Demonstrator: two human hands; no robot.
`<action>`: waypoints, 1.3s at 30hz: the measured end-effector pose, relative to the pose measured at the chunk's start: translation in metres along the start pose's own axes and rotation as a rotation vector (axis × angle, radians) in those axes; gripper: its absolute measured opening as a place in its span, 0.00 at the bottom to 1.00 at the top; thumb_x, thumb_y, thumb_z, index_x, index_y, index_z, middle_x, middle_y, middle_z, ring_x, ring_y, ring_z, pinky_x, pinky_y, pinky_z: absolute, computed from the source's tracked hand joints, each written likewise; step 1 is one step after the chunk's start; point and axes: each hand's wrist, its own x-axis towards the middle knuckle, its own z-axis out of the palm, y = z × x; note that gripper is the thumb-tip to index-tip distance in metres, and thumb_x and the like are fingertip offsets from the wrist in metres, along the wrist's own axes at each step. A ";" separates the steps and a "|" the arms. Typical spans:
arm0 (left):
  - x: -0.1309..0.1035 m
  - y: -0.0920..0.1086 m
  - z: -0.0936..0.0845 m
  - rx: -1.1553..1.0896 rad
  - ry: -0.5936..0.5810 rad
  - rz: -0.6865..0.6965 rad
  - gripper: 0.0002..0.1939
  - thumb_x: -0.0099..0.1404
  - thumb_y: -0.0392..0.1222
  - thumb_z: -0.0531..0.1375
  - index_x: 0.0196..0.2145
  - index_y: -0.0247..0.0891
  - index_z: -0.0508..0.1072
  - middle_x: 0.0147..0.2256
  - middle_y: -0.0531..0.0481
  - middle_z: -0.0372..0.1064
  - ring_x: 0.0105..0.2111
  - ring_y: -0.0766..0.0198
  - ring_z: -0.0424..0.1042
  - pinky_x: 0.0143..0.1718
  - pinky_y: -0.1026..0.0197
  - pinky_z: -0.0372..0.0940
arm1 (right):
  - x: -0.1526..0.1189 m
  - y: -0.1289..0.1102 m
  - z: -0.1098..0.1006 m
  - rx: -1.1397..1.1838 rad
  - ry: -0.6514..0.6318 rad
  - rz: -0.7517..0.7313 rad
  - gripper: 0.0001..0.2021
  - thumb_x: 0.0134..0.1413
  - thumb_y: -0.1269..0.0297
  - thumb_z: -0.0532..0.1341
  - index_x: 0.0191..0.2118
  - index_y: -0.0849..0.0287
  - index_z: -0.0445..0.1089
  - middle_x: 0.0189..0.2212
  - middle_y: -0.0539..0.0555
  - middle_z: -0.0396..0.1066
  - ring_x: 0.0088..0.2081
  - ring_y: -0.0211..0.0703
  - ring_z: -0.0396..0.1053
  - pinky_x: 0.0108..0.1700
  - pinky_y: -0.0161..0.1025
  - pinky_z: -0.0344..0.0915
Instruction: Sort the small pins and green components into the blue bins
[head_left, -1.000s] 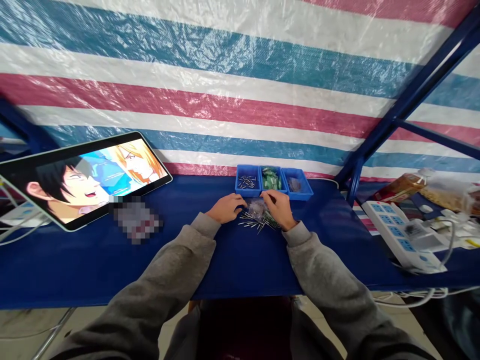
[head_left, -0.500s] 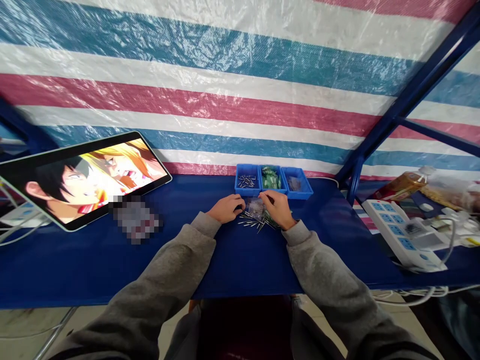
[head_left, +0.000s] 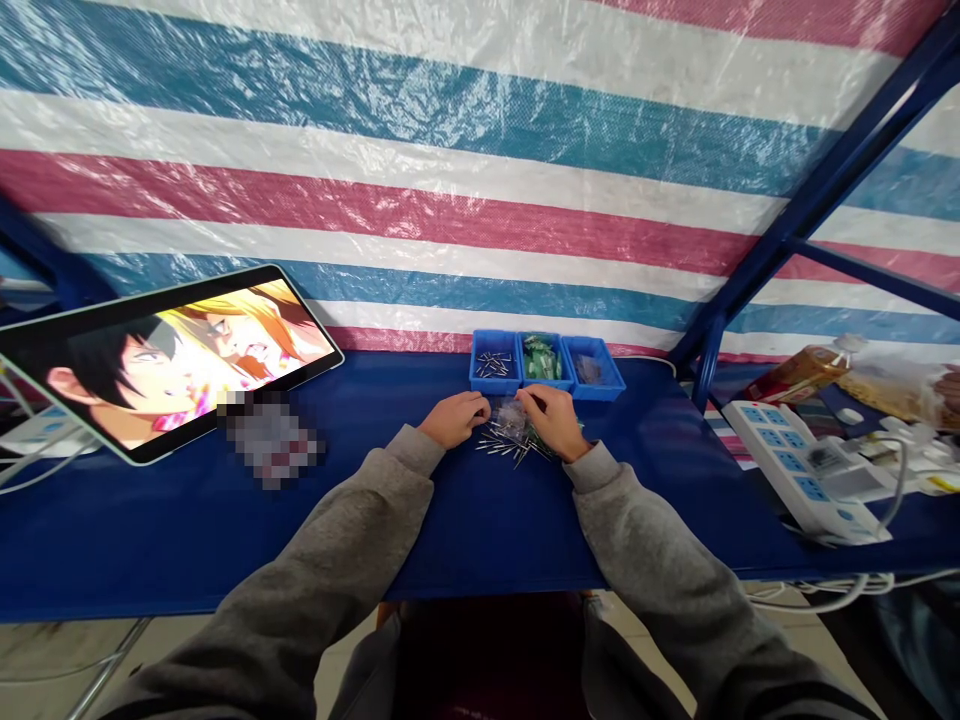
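Many slim metal pins (head_left: 517, 447) lie loose on the blue bench (head_left: 480, 540), a silvery, spiky heap fanned out in several directions. Crumpled-looking clear plastic pieces (head_left: 511, 415) sit on the heap's far side, too small to make out singly, with a little green showing beside the right hand.

Taking the heap as the clock's centre, the left hand (head_left: 454, 419) is at 10 o'clock, fingers bent at the edge of the clear pieces. The right hand (head_left: 553, 420) is at 2 o'clock, thumb and forefinger drawn together over them. I cannot tell whether either hand grips a piece.

Three blue bins stand in a row: the pin bin (head_left: 495, 385) at 11 o'clock, the bin of green pieces (head_left: 543, 358) near 12, and the bin of clear pieces (head_left: 611, 386) at 1. A tablet (head_left: 180, 365) leans at 10 o'clock; a power strip (head_left: 795, 462) lies at 3.

Compared with the earliest frame, the right fingertips have come slightly nearer the left hand, and the tablet shows a different cartoon shot. The bins and heap look unchanged.
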 end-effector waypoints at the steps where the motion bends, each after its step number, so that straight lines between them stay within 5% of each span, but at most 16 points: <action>1: 0.000 0.001 -0.001 0.005 0.024 -0.005 0.06 0.64 0.33 0.53 0.31 0.38 0.68 0.33 0.49 0.68 0.36 0.61 0.67 0.40 0.61 0.61 | 0.000 0.000 0.000 -0.003 0.000 -0.001 0.19 0.63 0.56 0.52 0.26 0.60 0.71 0.21 0.52 0.68 0.24 0.40 0.65 0.29 0.37 0.58; 11: -0.005 0.028 -0.004 -0.169 0.357 -0.005 0.10 0.69 0.40 0.51 0.35 0.38 0.71 0.35 0.47 0.72 0.38 0.60 0.69 0.44 0.59 0.63 | -0.004 -0.004 -0.005 0.073 -0.171 -0.100 0.15 0.61 0.53 0.57 0.36 0.58 0.74 0.29 0.54 0.74 0.24 0.38 0.66 0.30 0.35 0.64; 21: -0.005 0.036 0.000 -0.549 0.541 -0.157 0.10 0.62 0.46 0.61 0.35 0.36 0.77 0.31 0.48 0.75 0.29 0.62 0.71 0.35 0.60 0.66 | -0.003 -0.004 -0.003 0.046 -0.113 -0.112 0.17 0.65 0.54 0.52 0.34 0.59 0.71 0.25 0.53 0.71 0.29 0.41 0.69 0.33 0.35 0.62; 30: 0.004 0.038 0.010 -1.280 0.525 -0.374 0.17 0.46 0.46 0.72 0.33 0.35 0.78 0.30 0.47 0.76 0.31 0.61 0.74 0.33 0.60 0.67 | -0.002 -0.008 -0.003 0.034 -0.125 -0.062 0.21 0.67 0.54 0.46 0.26 0.56 0.63 0.19 0.48 0.64 0.23 0.38 0.63 0.30 0.34 0.57; 35: 0.006 0.045 0.010 -1.314 0.533 -0.383 0.17 0.46 0.49 0.71 0.29 0.33 0.77 0.26 0.48 0.74 0.27 0.65 0.70 0.31 0.61 0.65 | -0.004 -0.008 -0.002 0.030 -0.147 -0.054 0.22 0.67 0.51 0.46 0.25 0.56 0.64 0.18 0.48 0.64 0.22 0.38 0.63 0.29 0.34 0.57; 39: 0.005 0.046 0.004 -1.356 0.524 -0.370 0.18 0.53 0.52 0.68 0.32 0.35 0.72 0.33 0.46 0.75 0.33 0.62 0.73 0.32 0.62 0.65 | -0.004 -0.009 -0.002 0.028 -0.147 -0.021 0.25 0.66 0.49 0.45 0.23 0.56 0.65 0.17 0.49 0.65 0.22 0.38 0.65 0.29 0.34 0.57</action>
